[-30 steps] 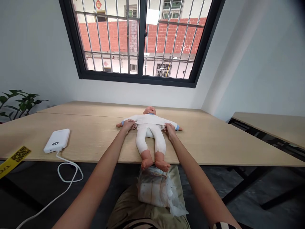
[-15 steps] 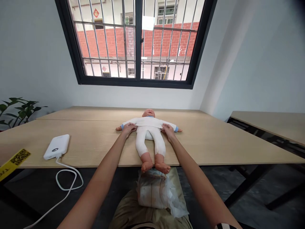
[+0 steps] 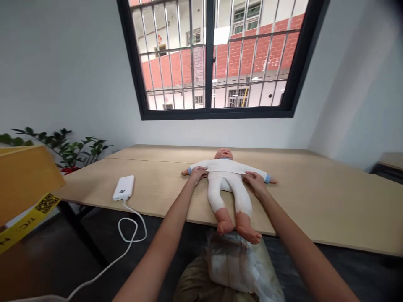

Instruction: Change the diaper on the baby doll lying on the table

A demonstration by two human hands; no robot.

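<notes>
A baby doll (image 3: 242, 197) lies on its back on the wooden table (image 3: 302, 201), head toward the window and bare feet past the near edge. It wears a white shirt (image 3: 224, 165) with blue cuffs and collar, and white cloth covers its legs. At the shirt's lower left corner, my left hand (image 3: 199, 173) pinches the hem. My right hand (image 3: 254, 181) grips the same hem on the other side, fingers closed. Across my lap rests a plastic-wrapped package (image 3: 228, 262), its contents blurred.
To the left on the table is a white power bank (image 3: 124, 187), its white cable (image 3: 136, 230) hanging over the edge. A cardboard box (image 3: 27, 180) with yellow tape stands at the far left, near a leafy plant (image 3: 72, 152). Beyond the table is a barred window (image 3: 208, 63).
My view has turned left, so the table and doll appear farther right and the box has come into sight. Both hands stay at the shirt hem.
</notes>
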